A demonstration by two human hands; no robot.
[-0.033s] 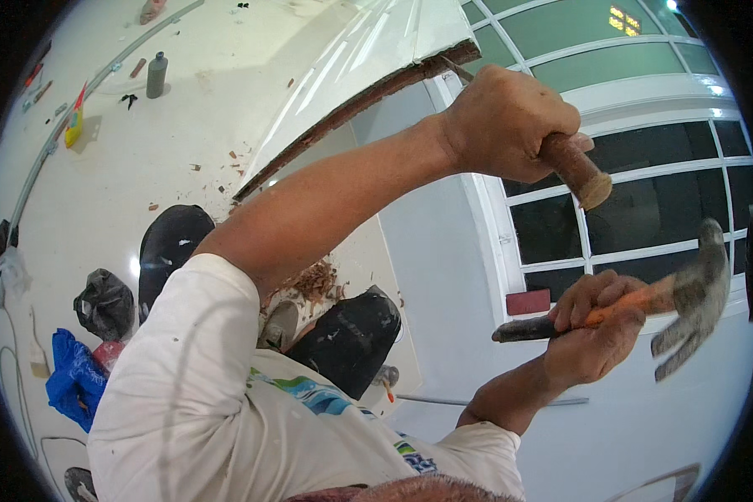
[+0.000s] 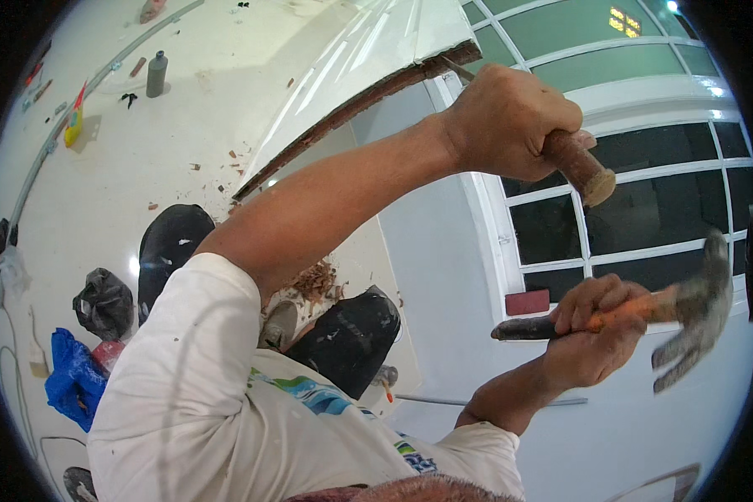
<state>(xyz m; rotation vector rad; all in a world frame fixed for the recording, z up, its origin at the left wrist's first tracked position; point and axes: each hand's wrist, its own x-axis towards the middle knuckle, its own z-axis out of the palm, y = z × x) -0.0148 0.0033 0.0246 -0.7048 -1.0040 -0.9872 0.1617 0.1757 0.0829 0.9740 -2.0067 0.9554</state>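
Observation:
My left hand (image 2: 510,121) is closed around a chisel with a round wooden handle (image 2: 581,167). Its metal blade (image 2: 456,69) shows beyond the fist and meets the brown wooden edge (image 2: 376,96) of a white panelled door (image 2: 351,58). Whether the tip has cut into the wood cannot be made out. Lower and to the right, my right hand (image 2: 594,330) grips a claw hammer (image 2: 703,293) by its orange and black handle. The hammer head is apart from the chisel's butt end, with the claw pointing down.
Wood shavings (image 2: 314,280) lie on the pale floor between my knees. A white-framed window (image 2: 644,192) and a red block (image 2: 528,302) are at right. A grey bottle (image 2: 156,75), a black bag (image 2: 105,303), a blue bag (image 2: 74,381) and a conduit (image 2: 38,171) lie left.
The hammer head has shifted slightly down and to the right. My left hand and the chisel have barely moved.

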